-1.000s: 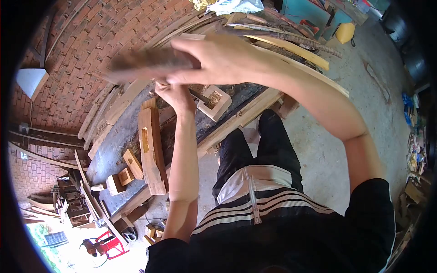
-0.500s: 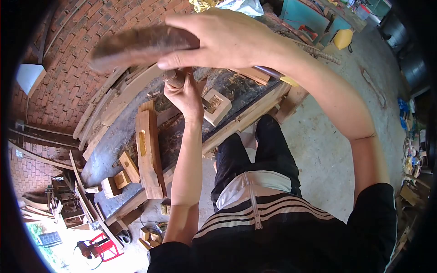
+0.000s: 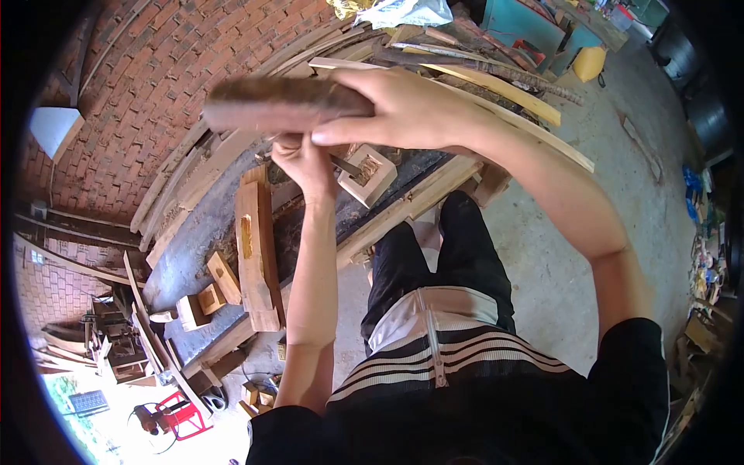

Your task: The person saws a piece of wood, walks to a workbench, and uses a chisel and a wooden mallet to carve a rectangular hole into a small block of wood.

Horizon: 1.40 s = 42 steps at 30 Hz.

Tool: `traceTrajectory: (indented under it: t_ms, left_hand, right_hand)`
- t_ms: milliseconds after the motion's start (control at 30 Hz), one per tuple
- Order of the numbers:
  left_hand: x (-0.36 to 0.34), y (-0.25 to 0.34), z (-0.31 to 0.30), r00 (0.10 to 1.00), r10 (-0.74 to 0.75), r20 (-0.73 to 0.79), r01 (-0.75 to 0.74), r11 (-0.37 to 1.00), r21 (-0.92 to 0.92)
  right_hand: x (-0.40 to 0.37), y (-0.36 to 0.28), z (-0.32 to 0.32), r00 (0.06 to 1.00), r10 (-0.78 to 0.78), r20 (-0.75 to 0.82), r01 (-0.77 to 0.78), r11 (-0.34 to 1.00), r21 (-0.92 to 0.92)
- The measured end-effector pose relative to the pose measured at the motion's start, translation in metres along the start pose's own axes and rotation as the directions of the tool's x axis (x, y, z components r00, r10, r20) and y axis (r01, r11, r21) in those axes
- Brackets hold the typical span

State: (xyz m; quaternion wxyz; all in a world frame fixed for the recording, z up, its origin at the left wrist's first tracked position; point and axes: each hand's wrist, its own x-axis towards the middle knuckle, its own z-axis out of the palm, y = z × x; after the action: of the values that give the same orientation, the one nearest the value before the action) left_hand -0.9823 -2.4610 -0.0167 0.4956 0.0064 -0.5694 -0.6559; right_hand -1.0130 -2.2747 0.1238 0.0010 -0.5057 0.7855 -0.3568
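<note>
My right hand (image 3: 407,110) grips a dark, thick wooden mallet (image 3: 271,105), slightly blurred by motion. Directly under the mallet, my left hand (image 3: 306,170) is closed around a chisel (image 3: 346,165). The chisel's handle is mostly hidden by the mallet and my fingers; its metal blade slants toward the hollow of a pale wood block (image 3: 376,191). Wood chips lie in that rectangular hollow. The block rests on the dark workbench (image 3: 180,271). To the left of my left forearm lies a long timber (image 3: 256,271) with a slot cut in it.
Small cut wood pieces (image 3: 225,279) lie at the bench's left end. Long boards (image 3: 496,97) are stacked along the far side, near the brick wall (image 3: 155,101). A red stool (image 3: 182,418) stands on the floor at lower left.
The mallet in my right hand has come down and to the right, toward the chisel. My left hand has shifted slightly left and keeps its grip. The view has tilted a little.
</note>
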Motion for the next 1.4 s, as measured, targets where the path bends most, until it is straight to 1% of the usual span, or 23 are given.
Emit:
traceTrajectory:
  t_ms: [33, 67, 133, 167, 200, 233, 267, 333, 400, 467, 633, 667, 733, 833, 900, 967, 1067, 1133, 1167, 1200, 1267, 1333, 1400]
  left_hand:
    - [-0.002, 0.036, 0.012, 0.982, -0.167, -0.086, 0.161, 0.984, -0.08]
    - [0.001, 0.038, 0.004, 0.975, -0.169, -0.141, 0.168, 0.986, -0.02]
    - [0.01, 0.04, -0.012, 0.928, -0.231, -0.293, 0.227, 0.973, -0.05]
    - [0.015, 0.036, -0.024, 0.927, -0.22, -0.303, 0.218, 0.975, -0.042]
    - [0.018, 0.026, -0.039, 0.895, -0.276, -0.352, 0.238, 0.96, -0.148]
    - [0.022, 0.02, -0.049, 0.858, -0.336, -0.387, 0.25, 0.933, -0.258]
    - [0.026, 0.019, -0.053, 0.86, -0.334, -0.386, 0.246, 0.934, -0.259]
    - [0.023, 0.021, -0.058, 0.795, -0.445, -0.412, 0.282, 0.873, -0.397]
    - [0.018, 0.024, -0.057, 0.81, -0.417, -0.411, 0.272, 0.89, -0.367]
    - [0.015, 0.025, -0.049, 0.872, -0.29, -0.394, 0.184, 0.941, -0.284]
    - [0.008, 0.042, -0.017, 0.936, -0.109, -0.334, 0.087, 0.993, -0.08]
    - [0.006, 0.044, -0.016, 0.936, -0.106, -0.335, 0.085, 0.993, -0.078]
    - [0.003, 0.047, -0.015, 0.97, -0.07, -0.233, 0.063, 0.997, -0.037]
    - [-0.003, 0.047, -0.012, 0.948, -0.081, -0.308, 0.077, 0.997, -0.025]
    - [-0.009, 0.046, -0.013, 0.946, -0.066, -0.318, 0.072, 0.997, 0.008]
    - [-0.013, 0.045, -0.016, 0.942, -0.047, -0.331, 0.064, 0.997, 0.042]
    - [-0.016, 0.053, -0.014, 0.949, -0.097, -0.3, 0.087, 0.995, -0.047]
    - [-0.019, 0.064, -0.01, 0.986, -0.161, 0.034, 0.163, 0.982, -0.095]
    - [-0.016, 0.065, -0.015, 0.966, -0.201, 0.165, 0.203, 0.979, 0.004]
    - [-0.014, 0.063, -0.016, 0.965, -0.204, 0.162, 0.206, 0.978, 0.005]
    - [-0.008, 0.059, -0.017, 0.829, -0.363, 0.426, 0.363, 0.928, 0.085]
    - [-0.014, 0.061, -0.008, 0.859, -0.36, 0.364, 0.352, 0.932, 0.09]
    - [-0.023, 0.062, 0.005, 0.907, -0.349, 0.236, 0.334, 0.937, 0.1]
  right_hand:
    - [-0.007, -0.008, -0.004, 0.996, 0.086, -0.034, -0.082, 0.991, 0.107]
    - [-0.02, -0.017, -0.016, 0.958, 0.275, 0.084, -0.287, 0.92, 0.267]
    - [-0.039, 0.006, -0.006, 0.948, 0.314, 0.046, -0.287, 0.786, 0.547]
    - [-0.051, 0.014, -0.004, 0.911, 0.403, 0.081, -0.368, 0.71, 0.6]
    - [-0.064, 0.02, -0.001, 0.864, 0.489, 0.12, -0.442, 0.623, 0.646]
    - [-0.076, 0.028, 0.005, 0.848, 0.52, 0.098, -0.451, 0.613, 0.649]
    - [-0.089, 0.036, 0.01, 0.828, 0.555, 0.075, -0.462, 0.602, 0.651]
    - [-0.115, 0.049, 0.015, 0.797, 0.6, 0.066, -0.489, 0.579, 0.652]
    - [-0.131, 0.052, 0.015, 0.766, 0.64, 0.068, -0.518, 0.55, 0.655]
    - [-0.14, 0.052, 0.012, 0.655, 0.746, 0.119, -0.589, 0.407, 0.698]
    - [-0.152, 0.062, 0.016, 0.621, 0.779, 0.087, -0.581, 0.382, 0.718]
    - [-0.153, 0.062, 0.017, 0.63, 0.772, 0.086, -0.587, 0.401, 0.703]
    - [-0.153, 0.063, 0.019, 0.642, 0.762, 0.088, -0.592, 0.419, 0.689]
    - [-0.152, 0.064, 0.025, 0.67, 0.737, 0.083, -0.592, 0.464, 0.658]
    - [-0.15, 0.062, 0.028, 0.734, 0.674, 0.084, -0.545, 0.51, 0.666]
    - [-0.147, 0.059, 0.031, 0.731, 0.674, 0.106, -0.558, 0.502, 0.661]
    - [-0.14, 0.061, 0.039, 0.734, 0.665, 0.133, -0.579, 0.512, 0.634]
    - [-0.128, 0.058, 0.04, 0.738, 0.66, 0.143, -0.592, 0.531, 0.607]
    - [-0.118, 0.057, 0.04, 0.806, 0.589, 0.06, -0.512, 0.641, 0.573]
    - [-0.106, 0.05, 0.038, 0.863, 0.505, -0.016, -0.422, 0.737, 0.528]
    - [-0.076, 0.014, 0.019, 0.912, 0.38, -0.152, -0.256, 0.819, 0.514]
    - [-0.051, -0.008, 0.008, 0.929, 0.145, -0.34, 0.015, 0.904, 0.428]
    - [-0.034, -0.024, 0.002, 0.883, -0.099, -0.458, 0.2, 0.963, 0.178]
